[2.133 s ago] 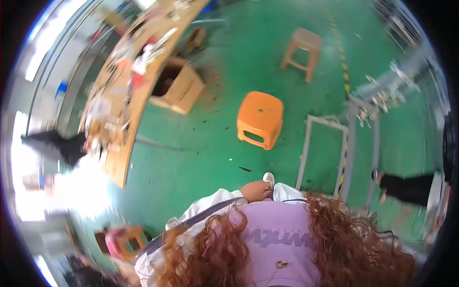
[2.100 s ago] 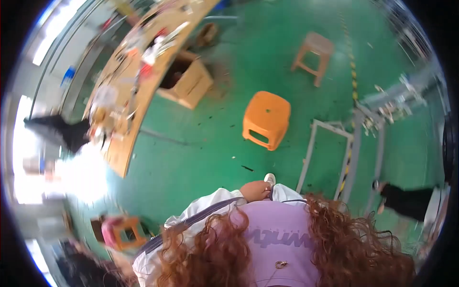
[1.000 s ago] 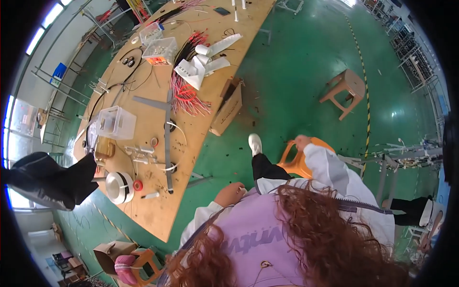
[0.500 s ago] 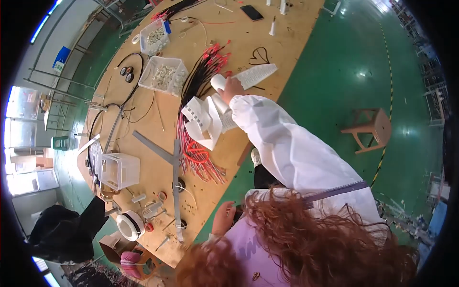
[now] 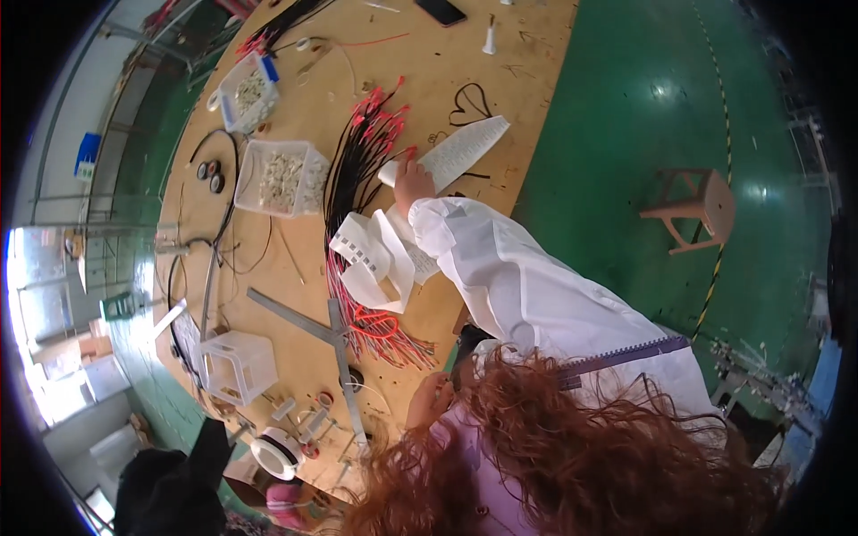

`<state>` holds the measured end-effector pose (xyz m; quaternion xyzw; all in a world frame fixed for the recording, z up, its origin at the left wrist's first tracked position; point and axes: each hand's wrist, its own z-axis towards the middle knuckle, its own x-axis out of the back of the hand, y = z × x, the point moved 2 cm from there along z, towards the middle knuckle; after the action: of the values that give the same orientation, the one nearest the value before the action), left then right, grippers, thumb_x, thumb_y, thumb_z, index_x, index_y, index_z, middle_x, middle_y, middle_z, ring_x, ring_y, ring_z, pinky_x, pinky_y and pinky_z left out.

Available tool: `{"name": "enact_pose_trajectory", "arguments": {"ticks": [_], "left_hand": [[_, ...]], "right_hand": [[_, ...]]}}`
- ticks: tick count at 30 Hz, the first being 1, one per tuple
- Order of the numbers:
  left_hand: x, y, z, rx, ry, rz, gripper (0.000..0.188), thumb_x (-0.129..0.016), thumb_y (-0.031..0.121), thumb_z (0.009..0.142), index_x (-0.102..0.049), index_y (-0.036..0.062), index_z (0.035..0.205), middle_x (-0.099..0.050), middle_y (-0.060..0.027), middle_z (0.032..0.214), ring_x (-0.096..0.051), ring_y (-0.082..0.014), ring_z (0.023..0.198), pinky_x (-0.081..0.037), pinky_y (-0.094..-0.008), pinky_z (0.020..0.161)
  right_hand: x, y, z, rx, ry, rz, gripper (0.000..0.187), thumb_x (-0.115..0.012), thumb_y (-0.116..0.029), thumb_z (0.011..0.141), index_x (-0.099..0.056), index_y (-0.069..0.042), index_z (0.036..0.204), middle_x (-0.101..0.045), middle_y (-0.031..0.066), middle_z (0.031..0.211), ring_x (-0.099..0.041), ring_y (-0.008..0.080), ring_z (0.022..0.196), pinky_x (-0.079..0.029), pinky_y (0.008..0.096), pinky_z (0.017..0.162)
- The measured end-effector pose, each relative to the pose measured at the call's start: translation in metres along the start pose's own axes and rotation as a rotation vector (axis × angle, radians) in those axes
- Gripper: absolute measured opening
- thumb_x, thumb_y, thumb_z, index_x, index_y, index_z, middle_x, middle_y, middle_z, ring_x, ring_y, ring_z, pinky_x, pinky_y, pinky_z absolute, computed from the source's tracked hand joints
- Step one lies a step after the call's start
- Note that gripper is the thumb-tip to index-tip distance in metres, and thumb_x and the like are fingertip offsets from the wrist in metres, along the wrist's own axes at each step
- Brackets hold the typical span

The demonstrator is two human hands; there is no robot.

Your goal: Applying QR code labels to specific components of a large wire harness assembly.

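My right hand reaches over the table, its fingers closed on a white printed paper strip. The strip's rolled end shows left of the fingers, and its flat part runs off to the far right. Nearer to me lies a loosely folded length of white paper. It rests across a bundle of black and red wires with red ends. My left hand is close to my body at the table's near edge, fingers curled. Hair partly covers it, and what it holds, if anything, is hidden.
Clear plastic bins of small pale parts stand left of the wires. Grey flat strips cross nearer me, beside an open clear basket. A phone lies at the far edge. A brown stool stands on the green floor.
The view has shifted, so the table and stool sit differently in it. My right hand stays at the paper strip, and my left hand remains near my body.
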<state>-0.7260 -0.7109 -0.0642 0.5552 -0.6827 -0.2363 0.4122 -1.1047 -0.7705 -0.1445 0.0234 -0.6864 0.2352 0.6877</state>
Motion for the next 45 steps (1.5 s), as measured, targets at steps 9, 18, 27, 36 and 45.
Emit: {"name": "enact_pose_trajectory", "arguments": {"ticks": [9,18,27,36,45], "left_hand": [[0.023,0.04,0.037,-0.065,-0.018,0.242,0.024,-0.053,0.012,0.082,-0.051,0.0025,0.104,-0.058,-0.015,0.084,-0.059,-0.0259,0.076,-0.046,-0.0331,0.066],[0.025,0.059,0.046,0.009,-0.074,0.199,0.022,-0.054,0.013,0.083,-0.052,0.0017,0.101,-0.059,-0.0153,0.083,-0.06,-0.0258,0.076,-0.047,-0.0337,0.066],[0.016,0.056,0.052,-0.008,-0.128,0.223,0.025,-0.055,0.015,0.083,-0.052,0.0025,0.104,-0.06,-0.0159,0.083,-0.06,-0.0263,0.077,-0.047,-0.0337,0.067],[0.009,0.055,0.046,-0.066,-0.157,0.176,0.026,-0.054,0.015,0.083,-0.051,0.0004,0.104,-0.059,-0.0171,0.084,-0.06,-0.0267,0.077,-0.047,-0.033,0.067],[0.012,0.062,0.054,0.103,-0.037,-0.167,0.035,-0.053,0.014,0.085,-0.044,0.001,0.116,-0.054,-0.0127,0.11,-0.056,-0.0217,0.096,-0.045,-0.0312,0.078]], "right_hand": [[0.014,0.01,-0.01,0.061,0.059,0.07,0.043,-0.057,-0.015,0.072,-0.045,-0.002,0.111,-0.05,0.0089,0.096,-0.05,0.0229,0.09,-0.041,0.0357,0.073],[0.03,0.02,-0.027,0.147,0.073,0.112,0.047,-0.055,-0.015,0.073,-0.042,0.0,0.117,-0.051,0.0097,0.097,-0.049,0.0238,0.091,-0.04,0.0364,0.075],[0.041,0.031,-0.037,0.203,0.121,0.141,0.044,-0.051,-0.013,0.074,-0.044,-0.001,0.116,-0.051,0.0096,0.095,-0.049,0.0234,0.09,-0.039,0.0352,0.074],[0.046,0.039,-0.047,0.234,0.101,0.142,0.043,-0.05,-0.013,0.075,-0.042,-0.001,0.116,-0.05,0.0101,0.097,-0.048,0.0238,0.092,-0.038,0.0355,0.075],[0.079,0.033,-0.066,0.319,0.127,0.222,0.041,-0.05,-0.011,0.075,-0.043,-0.001,0.114,-0.05,0.0103,0.094,-0.049,0.0245,0.088,-0.038,0.0361,0.074]]}}
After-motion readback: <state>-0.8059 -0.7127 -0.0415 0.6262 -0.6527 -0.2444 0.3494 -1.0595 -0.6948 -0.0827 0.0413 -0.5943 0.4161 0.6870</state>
